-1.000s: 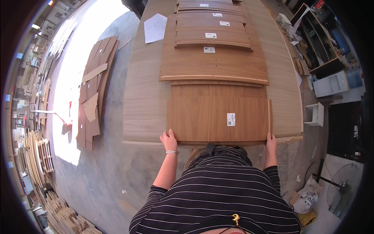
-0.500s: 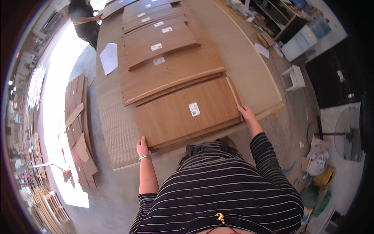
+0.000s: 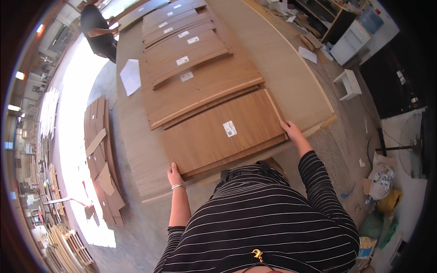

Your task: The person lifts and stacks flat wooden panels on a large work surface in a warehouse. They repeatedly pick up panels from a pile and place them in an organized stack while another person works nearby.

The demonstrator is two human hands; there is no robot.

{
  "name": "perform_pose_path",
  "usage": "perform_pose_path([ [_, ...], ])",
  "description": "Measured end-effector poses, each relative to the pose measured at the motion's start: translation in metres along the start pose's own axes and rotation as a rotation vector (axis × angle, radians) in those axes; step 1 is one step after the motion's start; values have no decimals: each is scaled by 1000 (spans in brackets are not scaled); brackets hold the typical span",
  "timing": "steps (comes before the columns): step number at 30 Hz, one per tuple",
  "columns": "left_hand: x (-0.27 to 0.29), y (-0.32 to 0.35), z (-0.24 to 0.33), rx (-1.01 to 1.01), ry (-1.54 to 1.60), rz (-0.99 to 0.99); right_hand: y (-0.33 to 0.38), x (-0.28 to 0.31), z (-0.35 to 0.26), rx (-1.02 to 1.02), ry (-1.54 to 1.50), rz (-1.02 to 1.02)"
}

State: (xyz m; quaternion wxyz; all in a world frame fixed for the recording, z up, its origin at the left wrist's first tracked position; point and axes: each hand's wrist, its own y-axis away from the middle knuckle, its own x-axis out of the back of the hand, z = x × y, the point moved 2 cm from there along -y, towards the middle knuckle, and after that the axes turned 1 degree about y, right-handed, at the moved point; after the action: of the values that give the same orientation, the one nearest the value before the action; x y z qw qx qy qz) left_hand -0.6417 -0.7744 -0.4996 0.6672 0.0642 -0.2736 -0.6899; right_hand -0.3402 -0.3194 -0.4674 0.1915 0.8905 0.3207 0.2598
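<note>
We find the wooden panel at the near end of the table, lying over another board whose edge shows beneath. Our hands are well apart: the left hand grips the near left corner, the right hand the right end; fingers underneath are hidden. We judge the panel stiff, flat and fairly heavy, its smooth face apt to slide, its corners liable to chip; the two short ends seem the best hold, keeping it level. Containers: we note a blue water jug by a white cabinet, and a pale bag on the floor; contents too small and blurred to tell.
</note>
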Motion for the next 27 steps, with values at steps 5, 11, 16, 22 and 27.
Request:
perform_pose_path([
  [5, 2, 0, -8, -61, -117, 67, -10, -6, 17, 32, -45, -4],
  [11, 0, 4, -3, -71, -35, 86, -8, -2, 14, 45, -56, -29],
  [16, -9, 11, 2, -114, 18, 122, -10, 1, 15, -14, -57, -37],
  [22, -11, 21, 20, -54, -37, 133, -19, 2, 5, -101, -96, -52],
  [27, -9, 18, 14, -111, -130, 186, -32, -6, -15, -74, 231, 29],
])
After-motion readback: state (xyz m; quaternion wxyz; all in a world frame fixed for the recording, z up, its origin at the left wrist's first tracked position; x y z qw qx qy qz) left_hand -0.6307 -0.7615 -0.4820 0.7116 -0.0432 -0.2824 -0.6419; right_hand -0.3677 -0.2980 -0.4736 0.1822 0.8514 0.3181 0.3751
